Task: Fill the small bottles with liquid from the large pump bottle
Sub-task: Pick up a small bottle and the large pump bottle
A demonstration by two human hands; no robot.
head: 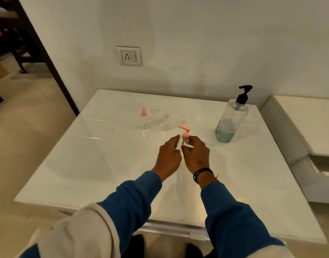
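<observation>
Both hands closed around one small clear bottle with a pink pump (185, 135) over the middle of the white table (85, 164): the left hand (168, 157) curled its fingers on the body, the right hand (196, 155) pinched near the neck. The bottle stood roughly upright, its spout pointing left. Two more small bottles stood farther back, one pink-capped (144, 118), one clear-capped (166, 120); whether they held liquid could not be told. One large pump bottle (231, 118) stood at right, leaning slightly, bluish liquid low inside.
</observation>
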